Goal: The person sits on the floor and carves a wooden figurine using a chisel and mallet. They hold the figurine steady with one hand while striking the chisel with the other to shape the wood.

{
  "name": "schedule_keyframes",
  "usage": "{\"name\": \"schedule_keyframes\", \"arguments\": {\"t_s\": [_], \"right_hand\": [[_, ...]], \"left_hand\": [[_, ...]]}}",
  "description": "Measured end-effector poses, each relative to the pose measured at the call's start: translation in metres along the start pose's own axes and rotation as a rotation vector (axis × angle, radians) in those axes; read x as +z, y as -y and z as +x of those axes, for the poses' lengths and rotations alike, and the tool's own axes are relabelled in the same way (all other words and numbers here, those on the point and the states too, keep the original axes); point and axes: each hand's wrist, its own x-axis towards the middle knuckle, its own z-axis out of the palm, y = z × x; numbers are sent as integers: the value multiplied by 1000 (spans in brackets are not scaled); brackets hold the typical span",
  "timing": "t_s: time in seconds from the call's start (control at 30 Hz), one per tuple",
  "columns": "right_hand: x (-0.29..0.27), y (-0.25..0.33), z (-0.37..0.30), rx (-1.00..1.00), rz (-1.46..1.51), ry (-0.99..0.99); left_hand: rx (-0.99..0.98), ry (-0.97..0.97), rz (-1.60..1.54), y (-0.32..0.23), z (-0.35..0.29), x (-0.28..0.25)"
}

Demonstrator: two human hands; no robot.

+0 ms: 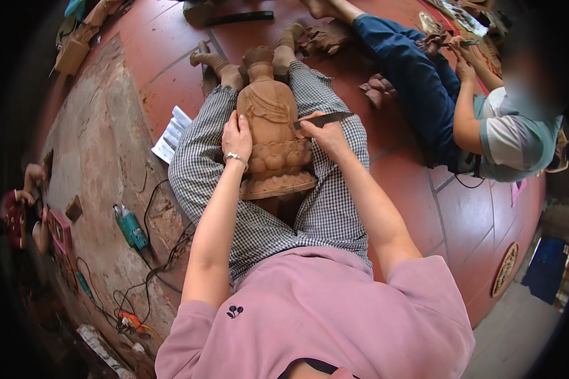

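Note:
A carved reddish-brown wooden statue (269,107) with draped robes and a petalled base lies between my legs, its base toward me and its head end away. Against its left side rests my left hand (238,136), fingers closed along the edge and a bracelet at the wrist. My right hand (324,134) grips a dark-bladed knife (329,119) at the statue's right side. The blade points to the right, over my checked trouser leg, while the other end meets the statue's robe.
A co-worker (487,126) sits at the right, holding a small carving. On the left floor lie a green power tool (130,227) and tangled black cords (152,271). White paper (171,136) sits beside my left leg; wood pieces (379,90) lie past my right knee.

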Motion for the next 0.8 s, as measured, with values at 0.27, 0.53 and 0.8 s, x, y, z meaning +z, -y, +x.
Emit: {"name": "schedule_keyframes", "arguments": {"t_s": [0.27,0.53,0.8], "right_hand": [[0,28,36,-270,-477,449],[0,33,65,-22,-303,410],[8,41,44,-287,-615,437]], "left_hand": [[-35,-31,-36,-18,-17,5],[-8,-67,-51,-16,-18,5],[6,-104,-59,-13,-19,6]]}}
